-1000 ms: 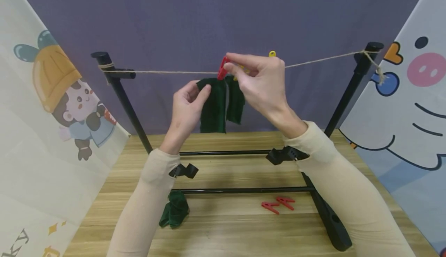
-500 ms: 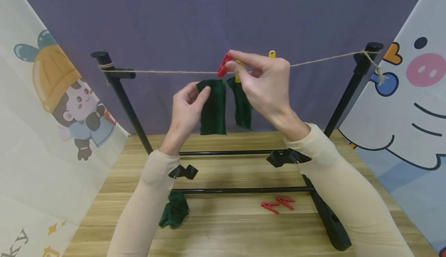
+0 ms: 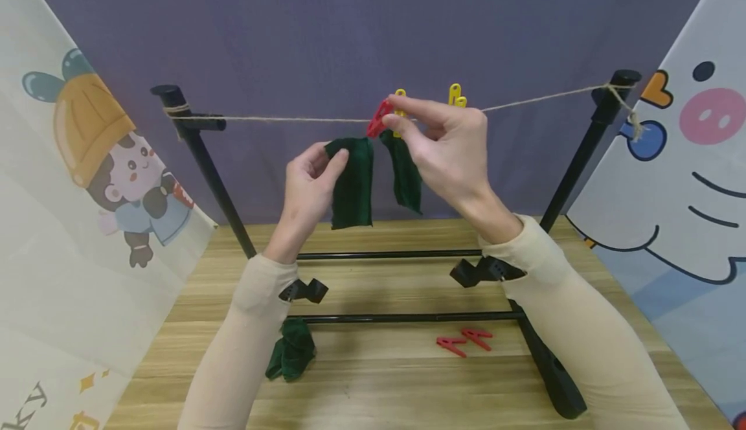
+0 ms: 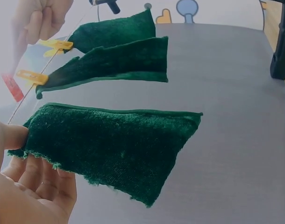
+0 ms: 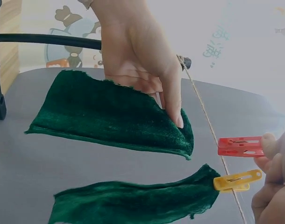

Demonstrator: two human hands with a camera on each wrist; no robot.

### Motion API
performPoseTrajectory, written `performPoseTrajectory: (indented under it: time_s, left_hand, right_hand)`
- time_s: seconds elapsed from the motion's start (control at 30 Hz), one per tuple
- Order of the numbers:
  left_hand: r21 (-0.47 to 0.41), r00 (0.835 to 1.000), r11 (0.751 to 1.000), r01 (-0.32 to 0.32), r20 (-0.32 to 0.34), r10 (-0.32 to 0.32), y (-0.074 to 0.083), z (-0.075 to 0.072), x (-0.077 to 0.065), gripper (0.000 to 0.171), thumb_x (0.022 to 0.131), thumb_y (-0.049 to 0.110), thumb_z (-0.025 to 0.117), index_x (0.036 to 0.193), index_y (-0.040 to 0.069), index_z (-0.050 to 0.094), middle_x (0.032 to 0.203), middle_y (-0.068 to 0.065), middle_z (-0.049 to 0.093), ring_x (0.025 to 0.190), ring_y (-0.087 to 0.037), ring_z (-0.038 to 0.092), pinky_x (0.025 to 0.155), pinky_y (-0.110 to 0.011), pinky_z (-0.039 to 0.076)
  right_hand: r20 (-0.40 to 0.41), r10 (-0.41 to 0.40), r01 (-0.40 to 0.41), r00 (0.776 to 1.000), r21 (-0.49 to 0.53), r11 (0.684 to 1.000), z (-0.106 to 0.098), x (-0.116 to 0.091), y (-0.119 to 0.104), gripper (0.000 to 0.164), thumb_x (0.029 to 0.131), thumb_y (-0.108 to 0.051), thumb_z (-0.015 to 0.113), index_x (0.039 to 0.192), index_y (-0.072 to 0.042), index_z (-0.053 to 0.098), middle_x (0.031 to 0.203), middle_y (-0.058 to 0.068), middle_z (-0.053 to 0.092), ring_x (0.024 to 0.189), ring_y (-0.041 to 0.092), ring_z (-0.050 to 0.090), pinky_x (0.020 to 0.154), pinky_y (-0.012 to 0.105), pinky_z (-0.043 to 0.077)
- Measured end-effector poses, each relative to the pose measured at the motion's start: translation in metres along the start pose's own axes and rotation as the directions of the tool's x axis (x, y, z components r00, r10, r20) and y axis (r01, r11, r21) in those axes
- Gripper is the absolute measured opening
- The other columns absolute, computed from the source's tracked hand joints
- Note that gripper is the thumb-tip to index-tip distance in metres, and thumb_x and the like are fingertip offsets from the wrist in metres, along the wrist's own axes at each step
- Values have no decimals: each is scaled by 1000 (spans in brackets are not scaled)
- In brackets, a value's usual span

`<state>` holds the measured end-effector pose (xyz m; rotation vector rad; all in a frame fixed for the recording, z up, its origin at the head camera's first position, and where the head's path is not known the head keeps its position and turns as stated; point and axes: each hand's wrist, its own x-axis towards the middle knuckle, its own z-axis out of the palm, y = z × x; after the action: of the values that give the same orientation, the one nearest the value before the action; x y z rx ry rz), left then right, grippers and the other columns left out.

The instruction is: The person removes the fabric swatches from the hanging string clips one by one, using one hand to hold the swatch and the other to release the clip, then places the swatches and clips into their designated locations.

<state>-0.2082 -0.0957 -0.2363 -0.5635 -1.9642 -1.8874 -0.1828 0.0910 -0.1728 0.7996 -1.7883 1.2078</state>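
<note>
In the head view, the left hand pinches the top of a green cloth, unpegged, below the rope; the right hand's thumb and finger clamp a red peg. A nearer hung cloth looks done; a crumpled cloth and two loose red pegs wait on the table.

The left wrist view adds a farther hung cloth, hidden in the head view; yellow pegs hold both.

The right wrist view shows the green cloth apart from the rope; whether the red peg grips the rope, one cannot tell.
</note>
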Motion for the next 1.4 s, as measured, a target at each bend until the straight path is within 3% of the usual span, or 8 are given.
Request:
performPoseTrajectory:
  time_s: [0.67, 1.07, 1.27, 1.4]
  left_hand:
    - [25, 1000, 999, 22, 6, -22, -8, 0, -7, 21, 96, 16, 59, 107, -2, 64, 96, -9, 67, 85, -19, 62, 76, -30, 50]
    - [29, 999, 999, 35, 15, -36, -14, -2, -10, 21, 97, 17, 59, 106, -1, 64, 95, -13, 67, 85, -23, 62, 76, -32, 50]
    - [48, 999, 998, 34, 29, -36, -18, -2, -13, 21, 97, 18, 58, 107, -1, 64, 95, -11, 67, 85, -20, 61, 76, -30, 49]
    - [51, 999, 998, 37, 26, -38, -21, -1, -14, 22, 97, 17, 58, 108, -2, 64, 91, -11, 66, 81, -20, 59, 73, -30, 48]
  right_hand:
    - [66, 17, -17, 998, 7, 1000, -3, -24, 19, 33, 75, -2, 81, 107, 3, 71, 100, 14, 71, 32, 3, 22, 38, 21, 18]
    - [82, 31, -33, 996, 25, 999, -5, -38, 28, 31, 76, -1, 80, 106, 2, 72, 95, 11, 72, 31, 3, 22, 36, 23, 19]
    - [88, 47, -49, 995, 22, 999, -6, -46, 32, 33, 75, -1, 81, 106, 1, 72, 77, 8, 71, 32, 3, 22, 36, 23, 19]
    - [92, 60, -62, 994, 20, 998, -5, -51, 35, 32, 75, -1, 80, 107, 1, 72, 88, 9, 73, 32, 3, 22, 36, 23, 20]
